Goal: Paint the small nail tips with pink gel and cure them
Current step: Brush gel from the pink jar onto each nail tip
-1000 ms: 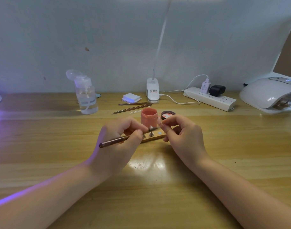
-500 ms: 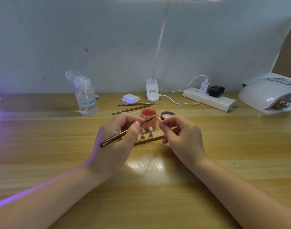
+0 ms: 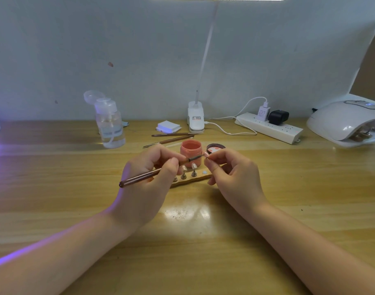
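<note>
Probably a home nail desk: curing lamp (image 3: pixel 348 122), gel pot (image 3: pixel 191 148).

Surface: wooden table (image 3: pixel 54 188), light brown, with a bright glare patch near the middle
Back left: clear pump bottle (image 3: pixel 110 124)
Back centre: white lamp base (image 3: pixel 195 120); small white pad stack (image 3: pixel 168 127); two spare brushes (image 3: pixel 171 138)
Middle: pink gel jar (image 3: pixel 191 149); its lid (image 3: pixel 215 148) just beside; wooden holder strip (image 3: pixel 193 179) with nail tips (image 3: pixel 194 166) on stands
Back right: power strip (image 3: pixel 269 128); white curing lamp (image 3: pixel 348 122)
</note>
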Demonstrator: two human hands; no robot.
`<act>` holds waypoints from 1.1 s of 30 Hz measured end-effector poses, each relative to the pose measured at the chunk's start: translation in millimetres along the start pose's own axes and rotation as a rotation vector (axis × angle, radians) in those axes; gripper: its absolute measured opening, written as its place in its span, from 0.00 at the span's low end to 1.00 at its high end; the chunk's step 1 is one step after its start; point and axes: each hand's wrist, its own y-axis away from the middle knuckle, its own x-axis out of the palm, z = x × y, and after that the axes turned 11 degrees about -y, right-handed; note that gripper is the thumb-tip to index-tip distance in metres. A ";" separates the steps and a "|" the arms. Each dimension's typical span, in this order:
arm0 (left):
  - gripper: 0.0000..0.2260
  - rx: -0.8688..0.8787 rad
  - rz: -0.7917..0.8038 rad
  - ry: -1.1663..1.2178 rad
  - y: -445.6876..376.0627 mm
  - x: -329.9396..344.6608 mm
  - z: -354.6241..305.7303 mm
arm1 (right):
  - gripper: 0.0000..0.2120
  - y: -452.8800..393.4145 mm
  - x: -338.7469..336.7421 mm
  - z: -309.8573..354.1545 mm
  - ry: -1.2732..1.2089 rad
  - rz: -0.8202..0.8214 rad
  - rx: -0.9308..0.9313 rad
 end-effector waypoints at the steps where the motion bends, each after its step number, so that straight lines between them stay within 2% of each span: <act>1: 0.05 -0.005 -0.004 -0.009 -0.1 0.5 0.0 | 0.02 -0.1 -0.2 -0.2 0.002 0.000 0.000; 5: 0.05 -0.011 0.043 -0.027 -0.1 -1.0 0.4 | 0.02 0.5 -0.7 1.0 0.018 0.002 0.003; 7: 0.07 -0.028 0.004 0.023 -1.6 -2.8 0.3 | 0.03 0.6 -0.4 1.7 0.016 -0.015 0.014; 10: 0.10 -0.175 -0.103 0.165 -6.0 -3.2 4.3 | 0.03 0.5 -0.5 1.9 0.014 -0.077 0.048; 12: 0.16 -0.313 -0.153 0.265 -9.6 -3.3 11.2 | 0.03 0.5 -0.7 3.5 0.007 -0.106 0.069; 15: 0.21 -0.414 -0.193 0.314 -13.3 -4.5 20.7 | 0.03 -1.6 -2.6 8.0 -0.004 -0.116 0.091; 19: 0.19 -0.435 -0.210 0.324 -14.1 -5.4 27.6 | 0.01 -8.4 -7.4 12.0 -0.011 -0.122 0.122; 23: 0.19 -0.439 -0.204 0.323 -14.0 -4.3 29.5 | 0.02 -19.3 -9.3 16.8 0.048 0.008 0.194; 26: 0.20 -0.449 -0.208 0.321 -14.6 -5.4 29.4 | 0.04 -24.7 -8.4 14.8 0.162 0.082 0.192; 30: 0.17 -0.474 -0.219 0.322 -13.9 -5.8 29.1 | 0.04 -18.7 -4.3 3.4 0.380 0.106 0.146; 33: 0.15 -0.482 -0.215 0.314 -13.3 -3.9 29.3 | 0.05 -16.2 -2.7 -3.1 0.442 0.094 0.115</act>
